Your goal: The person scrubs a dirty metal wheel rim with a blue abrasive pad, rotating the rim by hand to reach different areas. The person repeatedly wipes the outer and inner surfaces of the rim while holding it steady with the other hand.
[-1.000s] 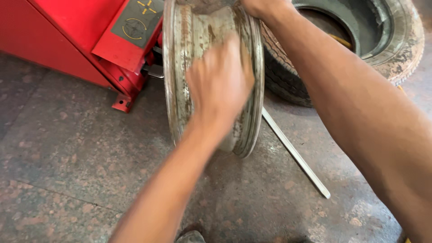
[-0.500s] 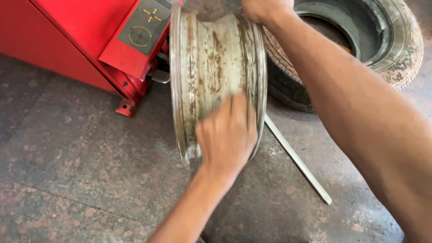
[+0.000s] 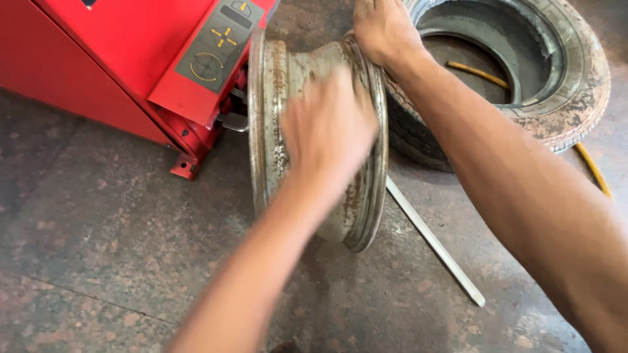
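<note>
Two hands on one rim (image 3: 281, 98), and it's standing on edge on the stained floor (image 3: 111, 248), right beside the red machine (image 3: 131, 59). Your right hand (image 3: 386, 29) is clamped over the top of the far flange, fingers curled around the lip, steadying the whole thing upright. Your left hand (image 3: 327, 127) is out in front of the barrel, blurred with motion, so I can't tell whether those fingers are spread or closed, or whether they press the metal at all.

Here's what's moved: a second ago that left hand sat about mid-barrel, half a second ago it had dropped low toward the bottom of the rim, and now it's back up at mid-height. That reads as a sweep down and up across the rusty barrel. The right hand hasn't budged from the top edge through all of it, and the rim has stayed upright in the same spot against the machine, so my read is that you're working the surface rather than shifting the wheel.

Behind the rim lies a worn tyre (image 3: 575, 98) flat on the floor, with a yellow hose (image 3: 481, 74) running through its opening. One long flat bar (image 3: 435, 242) lies on the floor, running out from under the rim toward the lower right.
</note>
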